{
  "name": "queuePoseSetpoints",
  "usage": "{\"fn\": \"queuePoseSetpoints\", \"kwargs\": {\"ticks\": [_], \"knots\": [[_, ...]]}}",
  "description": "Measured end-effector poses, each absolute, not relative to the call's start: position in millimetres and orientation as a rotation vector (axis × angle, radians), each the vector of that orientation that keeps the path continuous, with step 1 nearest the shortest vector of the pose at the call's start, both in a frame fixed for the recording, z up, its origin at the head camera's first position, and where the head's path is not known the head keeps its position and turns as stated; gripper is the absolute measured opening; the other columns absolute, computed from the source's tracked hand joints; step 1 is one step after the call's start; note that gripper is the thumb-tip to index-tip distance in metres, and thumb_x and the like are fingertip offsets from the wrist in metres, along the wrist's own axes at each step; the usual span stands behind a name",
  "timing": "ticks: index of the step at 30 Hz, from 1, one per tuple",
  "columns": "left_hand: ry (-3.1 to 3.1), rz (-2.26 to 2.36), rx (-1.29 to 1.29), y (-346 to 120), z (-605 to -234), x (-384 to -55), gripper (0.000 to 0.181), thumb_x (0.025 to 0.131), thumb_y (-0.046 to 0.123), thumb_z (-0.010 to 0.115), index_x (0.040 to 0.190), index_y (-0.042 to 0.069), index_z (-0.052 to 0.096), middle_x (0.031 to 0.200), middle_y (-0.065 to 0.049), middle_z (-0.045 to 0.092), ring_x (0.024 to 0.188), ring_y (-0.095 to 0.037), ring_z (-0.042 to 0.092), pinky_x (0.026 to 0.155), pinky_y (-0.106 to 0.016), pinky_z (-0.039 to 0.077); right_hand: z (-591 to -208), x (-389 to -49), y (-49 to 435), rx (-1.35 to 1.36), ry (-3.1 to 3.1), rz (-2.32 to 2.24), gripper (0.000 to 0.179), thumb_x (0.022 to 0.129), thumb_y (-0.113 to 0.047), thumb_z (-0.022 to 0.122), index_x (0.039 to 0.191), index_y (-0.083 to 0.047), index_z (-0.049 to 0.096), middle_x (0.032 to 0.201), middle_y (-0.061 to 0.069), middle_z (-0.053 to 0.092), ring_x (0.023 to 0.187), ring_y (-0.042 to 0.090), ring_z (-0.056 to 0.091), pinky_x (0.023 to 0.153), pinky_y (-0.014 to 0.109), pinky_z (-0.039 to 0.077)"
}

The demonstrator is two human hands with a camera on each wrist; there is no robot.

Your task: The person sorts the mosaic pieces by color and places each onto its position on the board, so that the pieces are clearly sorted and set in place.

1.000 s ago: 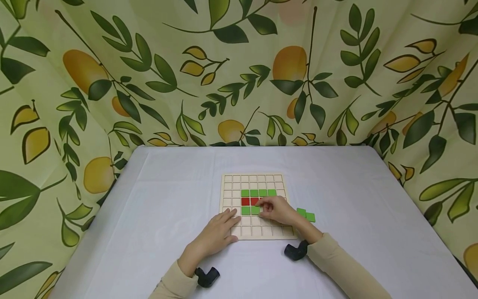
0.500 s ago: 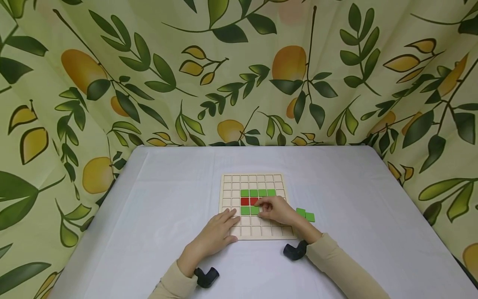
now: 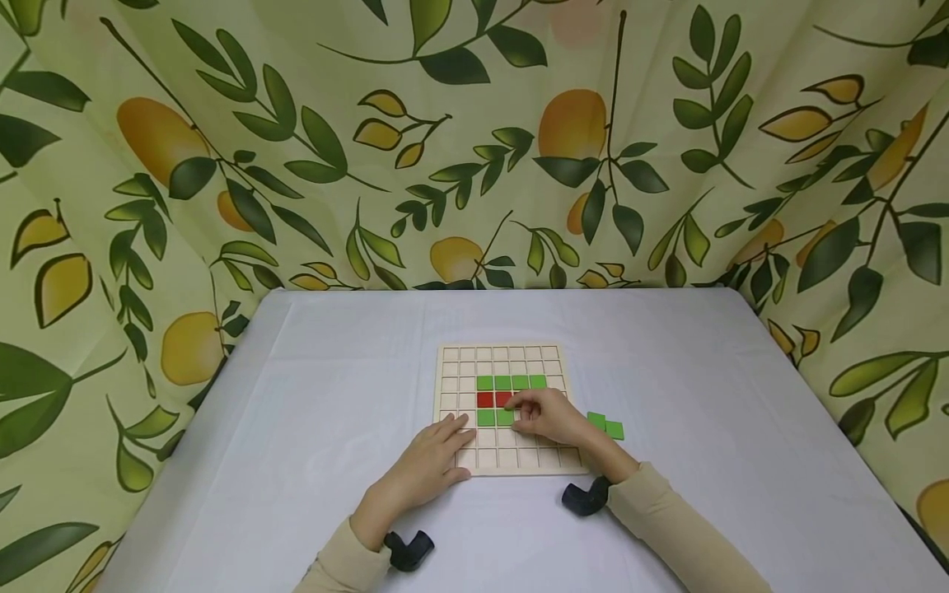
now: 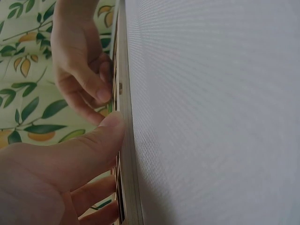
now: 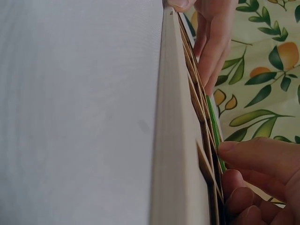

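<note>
A pale wooden grid board (image 3: 504, 463) lies on the table with small square tiles in its cells. Green tiles (image 3: 511, 383) form a row, red tiles (image 3: 485, 399) sit below it, and further green tiles (image 3: 485, 417) lie nearer me. My left hand (image 3: 426, 461) rests at the board's near left corner, fingers extended over it, thumb at the front edge. My right hand (image 3: 549, 416) is over the board with curled fingers and hides several cells. In the right wrist view its thumb touches a green strip (image 5: 214, 122) of tile; whether it pinches a tile is hidden.
Two loose green tiles (image 3: 605, 426) lie on the white tablecloth (image 3: 667, 354), right of the board beside my right wrist. Black camera mounts (image 3: 409, 550) sit on both wrists. A leaf-and-fruit patterned curtain (image 3: 474, 165) hangs behind the table and along both sides.
</note>
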State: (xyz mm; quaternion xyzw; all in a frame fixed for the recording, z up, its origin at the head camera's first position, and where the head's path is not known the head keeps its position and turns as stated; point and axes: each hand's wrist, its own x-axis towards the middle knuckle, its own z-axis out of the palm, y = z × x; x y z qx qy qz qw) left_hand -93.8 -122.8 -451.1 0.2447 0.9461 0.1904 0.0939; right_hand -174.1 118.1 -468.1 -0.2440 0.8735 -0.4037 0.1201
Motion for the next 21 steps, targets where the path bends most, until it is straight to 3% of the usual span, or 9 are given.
{"fn": "queuePoseSetpoints", "kwargs": {"ticks": [10,21], "knots": [[2.844,0.611,0.816,-126,-451,-92,0.055,0.089,0.028,0.065,0.137,0.004,0.051,0.150,-0.018,0.044,0.139,-0.041,0.040,0.112,-0.054,0.036,-468,-173,124,-0.757,2.519,-1.226,0.021,0.080,-0.007,0.074,0.101,-0.001,0.071,0.073,0.005,0.059,0.062,0.001,0.045,0.055,0.013,0.041],[2.806,0.591,0.725,-124,-453,-94,0.056,0.089,0.027,0.066,0.138,0.005,0.050,0.153,-0.015,0.040,0.144,-0.038,0.035,0.116,-0.053,0.033,-464,-169,136,-0.787,2.503,-1.242,0.021,0.080,-0.007,0.075,0.099,0.000,0.069,0.071,0.004,0.058,0.062,0.000,0.045,0.055,0.013,0.041]]}}
